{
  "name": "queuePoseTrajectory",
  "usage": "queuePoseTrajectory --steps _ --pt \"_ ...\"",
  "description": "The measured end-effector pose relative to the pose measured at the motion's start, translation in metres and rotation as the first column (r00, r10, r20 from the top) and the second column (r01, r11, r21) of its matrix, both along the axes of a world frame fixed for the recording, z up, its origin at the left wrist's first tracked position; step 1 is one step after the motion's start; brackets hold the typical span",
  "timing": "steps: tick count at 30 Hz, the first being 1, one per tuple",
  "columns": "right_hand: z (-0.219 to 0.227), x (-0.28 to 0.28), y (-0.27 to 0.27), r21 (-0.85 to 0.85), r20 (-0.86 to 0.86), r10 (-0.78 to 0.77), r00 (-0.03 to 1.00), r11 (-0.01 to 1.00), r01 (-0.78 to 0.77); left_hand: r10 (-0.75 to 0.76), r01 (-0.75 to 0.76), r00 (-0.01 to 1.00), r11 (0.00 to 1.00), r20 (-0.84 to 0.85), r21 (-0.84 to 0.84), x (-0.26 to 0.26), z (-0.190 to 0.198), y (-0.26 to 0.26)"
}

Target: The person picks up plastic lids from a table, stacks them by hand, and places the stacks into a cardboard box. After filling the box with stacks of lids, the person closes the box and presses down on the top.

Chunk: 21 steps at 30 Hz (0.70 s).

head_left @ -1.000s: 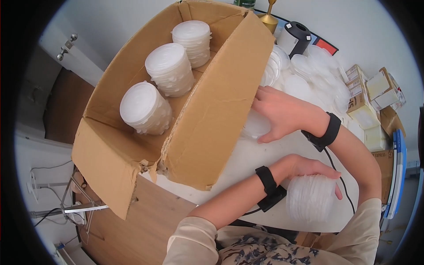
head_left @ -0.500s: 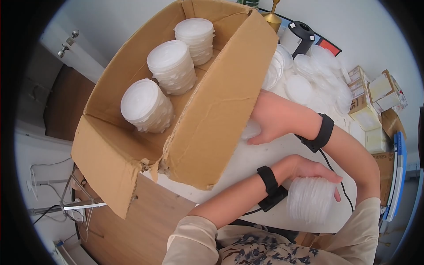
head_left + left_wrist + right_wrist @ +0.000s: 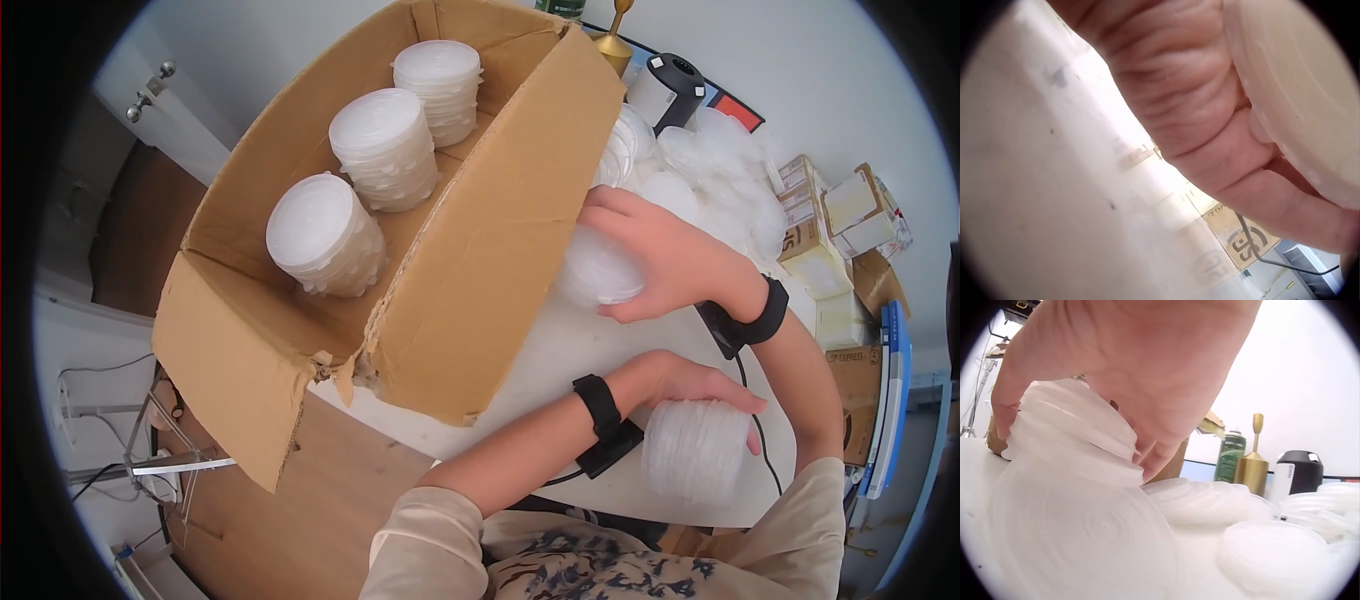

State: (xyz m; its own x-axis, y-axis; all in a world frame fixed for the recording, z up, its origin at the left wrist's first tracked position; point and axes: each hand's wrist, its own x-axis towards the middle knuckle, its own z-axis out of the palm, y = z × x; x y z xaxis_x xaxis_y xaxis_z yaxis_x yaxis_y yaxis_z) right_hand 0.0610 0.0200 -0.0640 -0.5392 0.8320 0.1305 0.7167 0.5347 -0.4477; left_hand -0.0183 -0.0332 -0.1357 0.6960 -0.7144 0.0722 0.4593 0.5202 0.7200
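Lids (image 3: 693, 455) are being gripped by the left hand (image 3: 702, 382). At their eleven o'clock, others (image 3: 602, 270) are being pinched by the right (image 3: 678, 248).

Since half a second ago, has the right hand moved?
Yes. In the head view, the right hand has come rightward, further out from behind the cardboard box's wall.

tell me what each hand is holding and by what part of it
The left hand holds a lid stack along its rims. The right hand grips a second stack by its rims, from opposite sides.
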Motion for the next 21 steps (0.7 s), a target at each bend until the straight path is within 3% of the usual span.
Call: queuePoseTrajectory --steps 1,5,7,8,10,11,13,14,16,20,21 --pt "0.003 0.007 -0.005 -0.020 -0.096 -0.044 0.994 0.999 0.043 0.020 -0.021 1.000 1.000 0.022 0.021 0.000 0.000 0.000" --pt "0.005 0.039 -0.021 -0.025 -0.152 -0.163 0.975 0.987 0.161 0.037 -0.039 0.995 0.999 0.089 0.027 -0.002 0.001 0.002" --pt "-0.002 0.053 -0.030 -0.079 -0.460 -0.319 0.829 0.944 0.320 0.042 -0.043 0.998 0.999 0.051 0.017 -0.002 0.002 0.003" --pt "-0.005 0.059 -0.035 -0.072 -0.455 -0.328 0.828 0.940 0.332 0.027 -0.028 0.999 0.999 0.039 0.017 -0.001 0.001 0.003" --pt "-0.005 0.071 -0.040 -0.154 -0.678 -0.408 0.611 0.892 0.424 0.039 -0.040 0.997 0.999 0.061 0.010 0.001 -0.004 0.002" --pt "-0.003 0.072 -0.044 -0.142 -0.679 -0.405 0.612 0.891 0.432 0.061 -0.060 0.996 0.998 0.072 -0.009 0.002 -0.006 0.002" --pt "0.000 0.073 -0.054 -0.213 -0.904 -0.319 0.283 0.912 0.350 0.091 -0.091 0.992 0.996 0.088 -0.009 0.003 -0.009 0.006" --pt "0.004 0.074 -0.058 -0.206 -0.905 -0.315 0.286 0.912 0.355 0.129 -0.127 0.987 0.992 0.096 -0.023 0.002 -0.008 0.007" --pt "0.011 0.079 -0.071 -0.249 -0.947 -0.308 0.093 0.886 0.390 0.139 -0.135 0.987 0.989 0.078 -0.055 0.000 -0.005 0.013" --pt "0.025 0.097 -0.101 -0.202 -0.936 -0.314 0.162 0.851 0.484 0.280 -0.274 0.958 0.957 0.062 -0.090 -0.002 0.000 0.013" --pt "0.026 0.104 -0.112 -0.216 -0.871 -0.404 0.279 0.826 0.521 0.323 -0.318 0.945 0.945 0.059 -0.078 -0.001 0.000 0.014"
